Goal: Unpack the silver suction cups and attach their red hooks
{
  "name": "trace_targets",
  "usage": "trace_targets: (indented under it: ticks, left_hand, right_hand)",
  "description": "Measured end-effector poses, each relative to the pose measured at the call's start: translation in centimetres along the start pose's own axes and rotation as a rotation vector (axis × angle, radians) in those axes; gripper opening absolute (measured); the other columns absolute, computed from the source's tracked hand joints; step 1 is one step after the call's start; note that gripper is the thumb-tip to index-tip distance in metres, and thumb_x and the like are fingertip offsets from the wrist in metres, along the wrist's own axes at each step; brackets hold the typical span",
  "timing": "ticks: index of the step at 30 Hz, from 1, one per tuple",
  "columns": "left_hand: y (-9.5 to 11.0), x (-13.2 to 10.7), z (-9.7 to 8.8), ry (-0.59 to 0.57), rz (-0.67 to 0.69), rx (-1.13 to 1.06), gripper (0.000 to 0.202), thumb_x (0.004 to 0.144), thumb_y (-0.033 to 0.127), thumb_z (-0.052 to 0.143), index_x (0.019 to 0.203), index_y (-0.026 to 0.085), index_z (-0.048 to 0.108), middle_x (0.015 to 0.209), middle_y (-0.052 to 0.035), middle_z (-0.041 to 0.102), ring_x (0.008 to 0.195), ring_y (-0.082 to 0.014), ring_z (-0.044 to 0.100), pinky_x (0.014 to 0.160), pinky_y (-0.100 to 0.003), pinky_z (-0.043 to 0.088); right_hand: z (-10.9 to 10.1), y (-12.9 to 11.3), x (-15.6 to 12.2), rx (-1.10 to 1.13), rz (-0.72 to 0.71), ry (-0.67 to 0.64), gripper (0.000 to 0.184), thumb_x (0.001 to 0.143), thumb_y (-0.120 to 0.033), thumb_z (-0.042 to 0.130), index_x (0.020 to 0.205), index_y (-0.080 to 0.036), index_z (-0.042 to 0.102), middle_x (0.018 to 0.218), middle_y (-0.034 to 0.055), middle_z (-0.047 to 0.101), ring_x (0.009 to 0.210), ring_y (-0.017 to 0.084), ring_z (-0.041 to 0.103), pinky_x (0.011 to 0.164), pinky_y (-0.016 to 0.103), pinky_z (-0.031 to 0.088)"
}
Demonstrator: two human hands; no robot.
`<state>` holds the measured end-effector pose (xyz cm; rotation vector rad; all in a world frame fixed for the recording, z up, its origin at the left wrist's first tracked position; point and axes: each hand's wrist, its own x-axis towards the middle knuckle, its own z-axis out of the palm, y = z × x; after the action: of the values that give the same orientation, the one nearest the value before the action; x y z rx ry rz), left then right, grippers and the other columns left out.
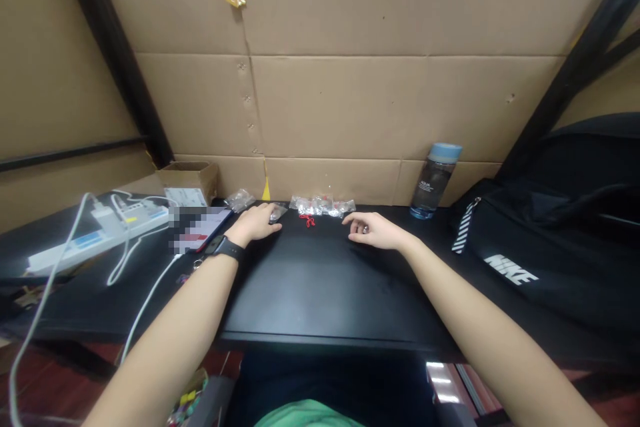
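Observation:
My left hand (257,221) lies over the table's far side, palm down, its thumb apart from the fingers. A small clear plastic packet (278,213) shows at its fingertips, partly covered. My right hand (377,230) hovers just above the table with its fingers curled inward. Something small, dark and shiny (366,229) shows among those fingers, too small to name. Between the hands lies a thin red cord (309,220), bunched in loops. Right behind it, several clear packets (323,205) with bits of red inside rest in a row along the cardboard wall.
Another clear packet (240,199) sits behind my left hand. To the left are a phone (213,220) on a white cable, a power strip (100,240) and a small cardboard box (193,180). A water bottle (434,183) and a black bag (550,233) stand right.

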<state>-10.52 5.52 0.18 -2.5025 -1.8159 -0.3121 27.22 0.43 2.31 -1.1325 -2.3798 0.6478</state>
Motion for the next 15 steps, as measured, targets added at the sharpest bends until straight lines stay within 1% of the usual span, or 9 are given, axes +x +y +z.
trace_targets:
  ticks: [3,5,9,13,15]
  left_hand:
    - [0.6,0.0,0.4,-0.011,-0.019,0.119,0.061,0.09,0.048,0.052,0.147,0.03,0.047,0.141,-0.0121,0.053,0.119,-0.0351,0.059,0.1,-0.046,0.047]
    - [1.1,-0.1,0.6,-0.027,-0.042,0.16,0.055,0.093,0.047,0.048,0.147,0.034,0.049,0.141,-0.0115,0.051,0.118,-0.0362,0.058,0.099,-0.049,0.046]
    - [1.8,0.1,1.0,-0.02,-0.058,0.178,0.05,0.095,0.049,0.043,0.14,0.032,0.057,0.143,-0.0106,0.051,0.122,-0.0377,0.054,0.1,-0.05,0.045]
    - [1.8,0.4,1.4,-0.03,-0.047,0.137,0.049,0.094,0.046,0.045,0.139,0.03,0.057,0.153,-0.0074,0.045,0.129,-0.0382,0.049,0.104,-0.053,0.042]
    - [1.6,0.6,1.6,-0.026,-0.039,0.106,0.048,0.094,0.046,0.045,0.137,0.028,0.057,0.153,-0.0075,0.046,0.134,-0.0368,0.047,0.107,-0.054,0.039]
  right_hand:
    - [-0.1,0.4,0.0,-0.007,0.012,0.002,0.038,0.084,-0.034,0.068,0.119,-0.021,0.065,0.088,0.0035,0.071,0.074,0.016,0.063,0.071,0.028,0.05]
    - [-0.1,0.6,0.0,-0.017,0.015,-0.004,0.036,0.084,-0.034,0.068,0.118,-0.021,0.066,0.087,0.0034,0.072,0.074,0.016,0.064,0.071,0.028,0.05]
    - [-0.2,0.8,0.1,-0.033,0.012,-0.009,0.034,0.084,-0.034,0.068,0.115,-0.021,0.066,0.087,0.0031,0.072,0.073,0.016,0.064,0.071,0.028,0.049]
    - [-0.3,1.1,0.1,-0.035,0.019,-0.004,0.034,0.083,-0.034,0.069,0.114,-0.02,0.067,0.086,0.0032,0.072,0.074,0.016,0.065,0.073,0.028,0.05]
    - [-0.4,1.5,0.1,-0.012,0.025,0.006,0.034,0.083,-0.034,0.07,0.113,-0.019,0.067,0.086,0.0037,0.072,0.075,0.017,0.065,0.073,0.029,0.05]
